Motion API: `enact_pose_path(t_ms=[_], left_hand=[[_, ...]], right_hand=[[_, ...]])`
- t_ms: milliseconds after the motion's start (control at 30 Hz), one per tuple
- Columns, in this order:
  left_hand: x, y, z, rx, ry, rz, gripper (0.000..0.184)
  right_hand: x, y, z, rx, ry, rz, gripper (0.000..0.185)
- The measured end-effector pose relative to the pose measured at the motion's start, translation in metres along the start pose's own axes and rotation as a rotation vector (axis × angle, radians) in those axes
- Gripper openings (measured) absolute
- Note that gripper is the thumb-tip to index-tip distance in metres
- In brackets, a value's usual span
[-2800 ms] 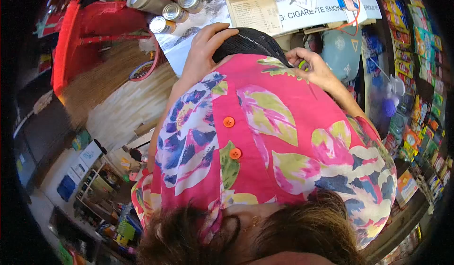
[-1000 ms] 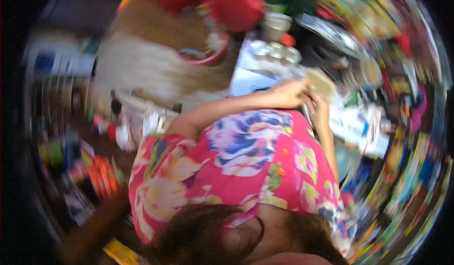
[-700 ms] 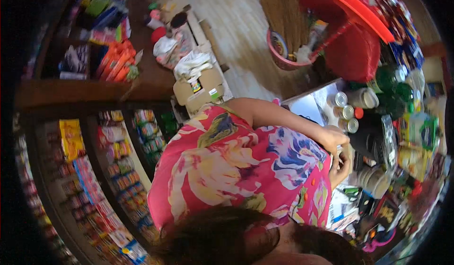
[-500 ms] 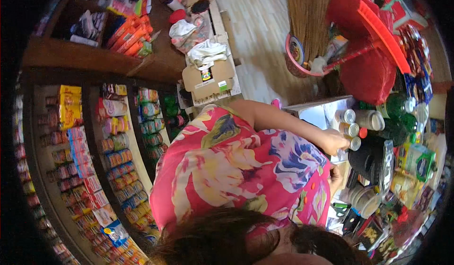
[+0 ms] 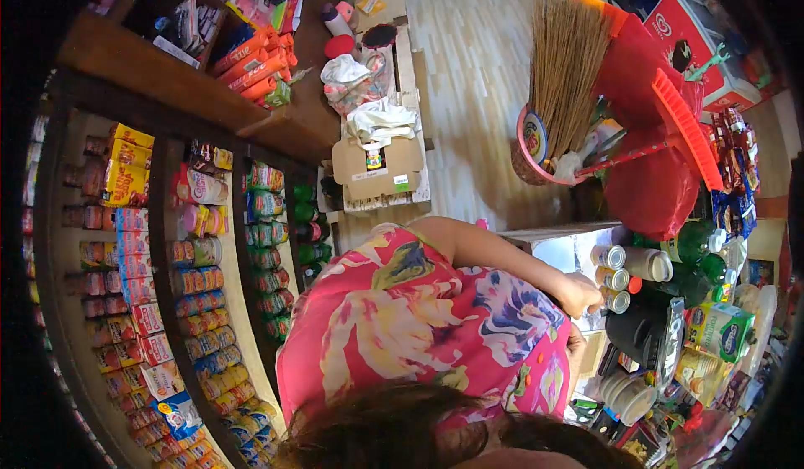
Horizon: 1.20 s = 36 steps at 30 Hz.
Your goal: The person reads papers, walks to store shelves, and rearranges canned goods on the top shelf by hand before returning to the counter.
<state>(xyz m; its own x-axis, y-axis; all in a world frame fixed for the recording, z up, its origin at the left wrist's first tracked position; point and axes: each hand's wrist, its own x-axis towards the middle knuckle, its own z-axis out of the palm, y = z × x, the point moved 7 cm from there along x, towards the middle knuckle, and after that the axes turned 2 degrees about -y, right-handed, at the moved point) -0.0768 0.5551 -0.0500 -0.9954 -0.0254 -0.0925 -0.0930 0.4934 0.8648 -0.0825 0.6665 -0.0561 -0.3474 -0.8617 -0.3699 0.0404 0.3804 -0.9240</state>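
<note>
My left hand (image 5: 582,295) is at the counter's edge, fingers curled together, beside the nearest can (image 5: 618,301). Something small and pale shows at its fingertips, too small to make out. Two more cans, a middle can (image 5: 613,279) and a far can (image 5: 609,257), stand in a row with it. Close to my body is my right hand (image 5: 576,343), mostly hidden by the pink floral shirt (image 5: 427,318), so its fingers cannot be read. A red cap (image 5: 635,285) and a black container (image 5: 638,331) sit just past the cans.
Stacked plastic tubs (image 5: 630,398), green bottles (image 5: 691,247) and a green pack (image 5: 718,331) crowd the counter. Beyond stand a broom (image 5: 569,75) in a pink basket (image 5: 523,155) and a red brush (image 5: 687,130). Shelves of canned goods (image 5: 201,280) line the left, near an open cardboard box (image 5: 356,180).
The head view has tilted, so the surroundings sit differently in the frame. My left hand has drawn back slightly from the nearest can. The cans remain in their row.
</note>
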Motion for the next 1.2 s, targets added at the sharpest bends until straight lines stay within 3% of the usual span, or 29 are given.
enact_pose_path(t_ms=[67, 200, 333, 433, 467, 533, 567, 700, 800, 833, 900, 1000, 1133, 1200], left_hand=[[-0.006, 0.016, 0.003, -0.06, -0.026, 0.165, 0.024], [-0.006, 0.027, 0.026, 0.105, -0.214, 0.362, 0.025], [-0.019, 0.03, 0.027, 0.337, -0.161, 0.523, 0.021], [-0.026, 0.038, 0.023, 0.279, -0.093, 0.682, 0.021], [-0.035, 0.042, 0.016, 0.167, -0.086, 0.824, 0.02], [-0.028, 0.037, 0.022, 0.099, -0.114, 0.675, 0.017], [-0.021, 0.023, 0.036, 0.117, -0.069, 0.72, 0.016], [-0.018, 0.025, 0.033, 0.041, -0.11, 0.613, 0.021], [0.003, 0.008, 0.04, 0.06, -0.169, 0.296, 0.033], [0.007, 0.007, 0.033, 0.191, -0.022, 0.283, 0.038], [0.015, -0.003, 0.03, 0.359, -0.119, -0.018, 0.043], [0.024, -0.007, 0.034, 0.336, -0.362, -0.214, 0.048], [0.048, -0.024, 0.063, 0.228, -0.649, -0.119, 0.043], [0.056, -0.033, 0.068, 0.115, -0.56, -0.014, 0.037]], right_hand=[[-0.004, 0.001, -0.001, 0.037, 0.02, 0.027, 0.013], [-0.011, 0.013, -0.003, 0.242, 0.101, 0.099, 0.015], [-0.024, 0.015, 0.001, 0.55, 0.187, 0.138, 0.018], [-0.019, -0.04, 0.003, -0.249, 0.062, -0.129, 0.027], [-0.019, -0.02, -0.007, -0.246, 0.087, -0.11, 0.025], [-0.017, 0.019, -0.029, -0.239, 0.138, -0.073, 0.021], [-0.015, 0.016, -0.034, -0.471, 0.083, -0.089, 0.017], [-0.018, 0.019, -0.04, -0.647, 0.116, -0.174, 0.011], [-0.016, 0.023, -0.039, -0.645, 0.134, -0.218, 0.011], [-0.014, 0.032, -0.042, -0.637, 0.145, -0.214, 0.01], [-0.016, 0.036, -0.042, -0.62, 0.162, -0.17, 0.009], [-0.019, 0.037, -0.044, -0.627, 0.16, -0.123, 0.012], [-0.023, 0.048, -0.043, -0.427, 0.191, -0.118, 0.018], [-0.026, 0.05, -0.043, -0.424, 0.221, -0.08, 0.018]])
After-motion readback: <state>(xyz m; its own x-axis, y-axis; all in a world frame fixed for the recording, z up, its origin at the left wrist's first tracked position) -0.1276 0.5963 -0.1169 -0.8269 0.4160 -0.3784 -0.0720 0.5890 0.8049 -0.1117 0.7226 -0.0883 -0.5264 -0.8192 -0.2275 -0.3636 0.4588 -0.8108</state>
